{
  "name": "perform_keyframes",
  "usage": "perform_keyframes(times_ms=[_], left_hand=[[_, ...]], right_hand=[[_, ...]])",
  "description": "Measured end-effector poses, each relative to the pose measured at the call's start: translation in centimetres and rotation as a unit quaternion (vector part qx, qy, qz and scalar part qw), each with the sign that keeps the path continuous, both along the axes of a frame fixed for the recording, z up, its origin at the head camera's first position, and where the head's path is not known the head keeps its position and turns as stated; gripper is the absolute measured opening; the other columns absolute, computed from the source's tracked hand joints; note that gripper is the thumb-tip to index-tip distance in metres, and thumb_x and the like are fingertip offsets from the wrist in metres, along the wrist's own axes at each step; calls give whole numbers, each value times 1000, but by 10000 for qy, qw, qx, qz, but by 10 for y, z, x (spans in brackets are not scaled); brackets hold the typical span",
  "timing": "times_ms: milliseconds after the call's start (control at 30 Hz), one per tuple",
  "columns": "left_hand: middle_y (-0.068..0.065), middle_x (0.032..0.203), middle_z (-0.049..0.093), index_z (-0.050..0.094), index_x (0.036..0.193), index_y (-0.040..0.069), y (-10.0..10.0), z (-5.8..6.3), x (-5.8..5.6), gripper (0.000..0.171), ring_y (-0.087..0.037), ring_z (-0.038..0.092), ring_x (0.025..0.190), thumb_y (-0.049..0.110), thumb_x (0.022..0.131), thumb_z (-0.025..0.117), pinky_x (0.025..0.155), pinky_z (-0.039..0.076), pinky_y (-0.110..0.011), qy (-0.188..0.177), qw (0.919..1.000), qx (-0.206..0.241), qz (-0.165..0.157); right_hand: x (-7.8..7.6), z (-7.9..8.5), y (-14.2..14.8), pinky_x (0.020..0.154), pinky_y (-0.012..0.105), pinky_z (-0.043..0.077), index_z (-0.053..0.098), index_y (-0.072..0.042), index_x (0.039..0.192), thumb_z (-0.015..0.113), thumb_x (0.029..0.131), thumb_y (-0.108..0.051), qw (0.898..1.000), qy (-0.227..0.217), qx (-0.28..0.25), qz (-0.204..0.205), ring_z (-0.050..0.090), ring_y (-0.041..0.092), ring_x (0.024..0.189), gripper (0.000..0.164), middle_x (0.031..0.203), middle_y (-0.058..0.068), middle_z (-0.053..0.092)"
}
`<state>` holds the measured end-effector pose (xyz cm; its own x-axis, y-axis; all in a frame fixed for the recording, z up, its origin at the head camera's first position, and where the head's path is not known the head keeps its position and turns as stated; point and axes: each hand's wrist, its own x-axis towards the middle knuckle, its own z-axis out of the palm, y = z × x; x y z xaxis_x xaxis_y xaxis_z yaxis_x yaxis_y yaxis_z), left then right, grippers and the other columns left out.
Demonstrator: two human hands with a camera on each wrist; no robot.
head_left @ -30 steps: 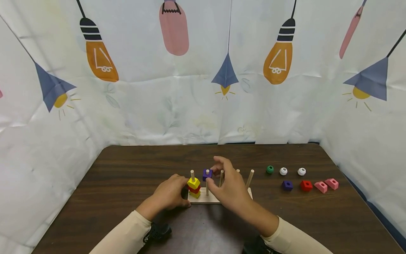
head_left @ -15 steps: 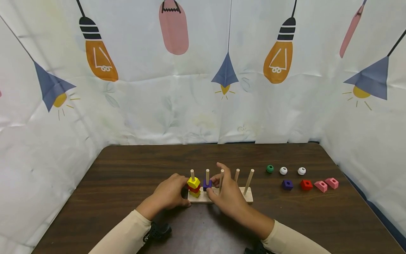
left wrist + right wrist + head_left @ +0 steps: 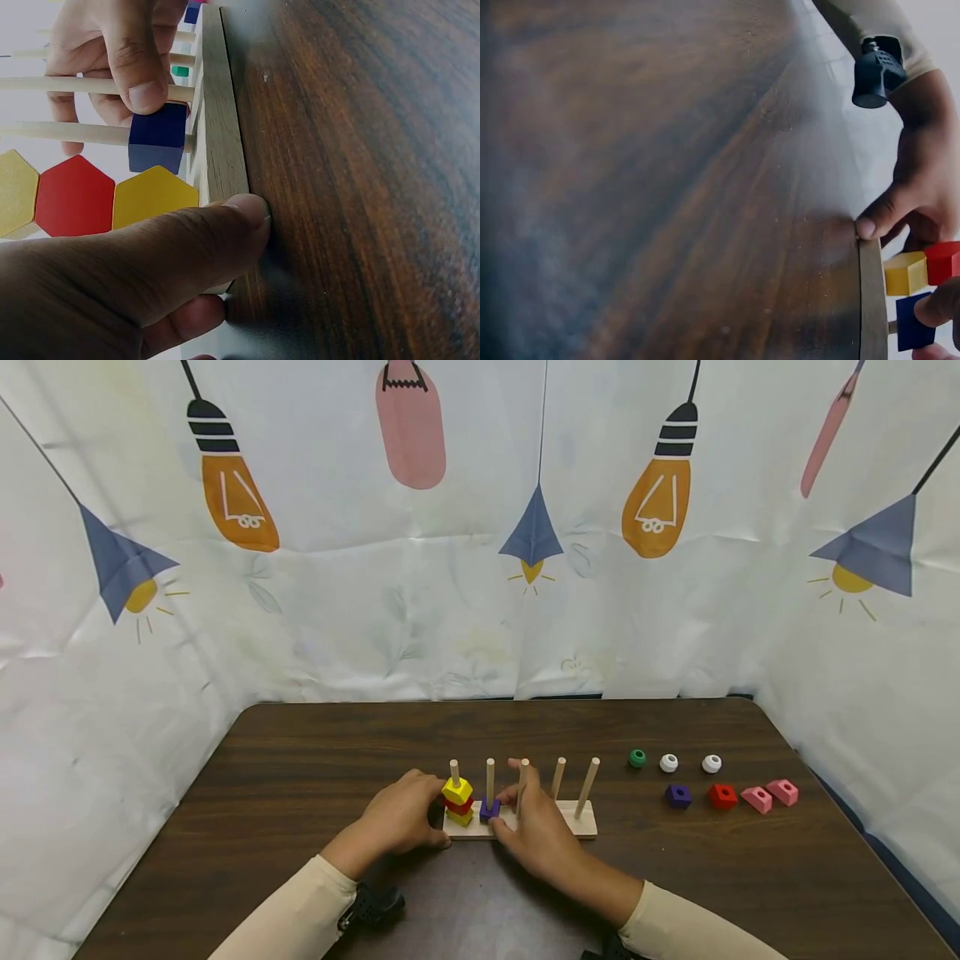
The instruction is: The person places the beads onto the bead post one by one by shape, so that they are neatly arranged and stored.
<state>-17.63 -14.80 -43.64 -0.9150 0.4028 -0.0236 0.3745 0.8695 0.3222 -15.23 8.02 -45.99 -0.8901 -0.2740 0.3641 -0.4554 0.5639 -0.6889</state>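
Observation:
A wooden peg board with several upright pegs lies lengthwise across the table. My left hand grips its left end, the thumb along the front edge. On the leftmost peg are stacked a yellow hexagonal block, a red one and another yellow one. My right hand pinches a dark blue cube between thumb and fingers. That cube is threaded on the second peg, low down, just above the board in the left wrist view. The remaining pegs are bare.
Right of the board lie a green bead, two white beads, another blue cube, a red block and two pink blocks. The brown table is backed by a patterned white cloth.
My right hand has moved down with the blue cube, sliding it from near the top of the second peg to near the base. My left hand has stayed on the board's end.

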Motion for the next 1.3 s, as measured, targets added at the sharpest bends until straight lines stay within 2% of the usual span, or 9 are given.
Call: perform_keyframes(times_ms=[567,667,800,900,1033,1167,1300], left_hand=[[2,113,68,71,118,18,0,0,0,61,-22,58,110,34,66,97,85,54,-50,-38,10000,18,4],[1,114,68,70,119,17,0,-1,0,61,-22,58,110,34,67,97,85,54,-50,-55,10000,11,1],[1,114,67,70,118,18,-1,-1,0,60,-22,58,109,34,67,97,85,54,-50,-60,10000,5,0],[1,114,67,71,118,18,-1,-2,1,60,-22,58,109,34,67,97,85,54,-50,-70,10000,14,27],[1,115,67,71,118,18,0,-1,1,60,-22,58,110,34,67,97,85,54,-50,-90,9999,23,45],[2,113,67,71,118,18,0,-1,1,60,-22,57,110,34,67,97,85,54,-51,-108,9999,27,56],[3,108,67,71,115,19,0,0,1,58,-21,57,107,33,66,97,83,54,-50,-78,10000,42,28]], right_hand=[[1,-1,4,87,41,52,30,4,142,84,82,-3,9992,54,341,181,67,22,93,82,103,3,71],[2,0,6,91,42,52,28,5,143,85,81,-5,9991,7,349,261,68,23,99,85,108,7,71],[6,3,11,99,47,49,20,5,150,84,84,-11,9977,-287,428,445,64,31,117,94,128,17,66],[11,7,18,105,51,44,11,2,157,83,87,-18,9943,-645,585,613,55,34,131,102,144,22,55],[19,11,29,107,52,41,8,2,159,80,90,-24,9874,-959,931,846,48,35,138,103,153,23,45],[26,17,42,106,54,42,14,5,158,77,92,-28,9798,-964,1416,1035,49,38,136,98,150,25,47],[30,21,58,105,54,43,23,1,158,75,94,-29,9722,-898,1775,1233,50,36,135,88,149,21,50]])
